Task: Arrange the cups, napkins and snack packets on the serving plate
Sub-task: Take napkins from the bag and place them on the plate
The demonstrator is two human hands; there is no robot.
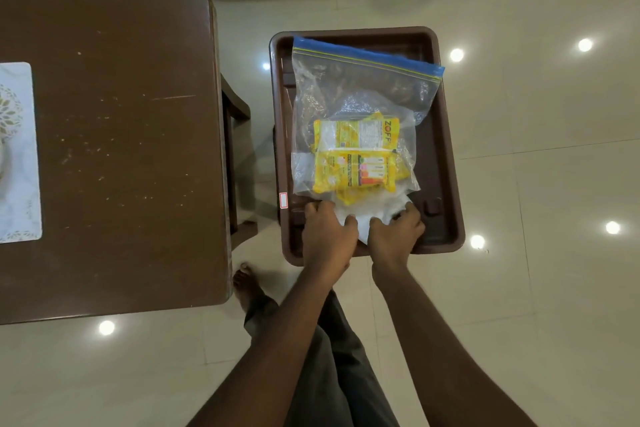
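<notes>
Snack packets (355,158), yellow, one reading "ZOFF", sit inside a clear zip bag (356,107) on the brown tray (446,163); left hand (327,234) and right hand (396,230) both pinch white napkins (367,215).

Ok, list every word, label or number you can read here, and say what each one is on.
"ZOFF": on the upper yellow snack packet inside the clear zip-top plastic bag.
Fine print on both yellow packets, upper and lower: too small to read.
Small red-bordered white sticker on the rim of the brown plastic tray: no legible text.

Brown tray (446,163) under zip bag (360,87)
</notes>
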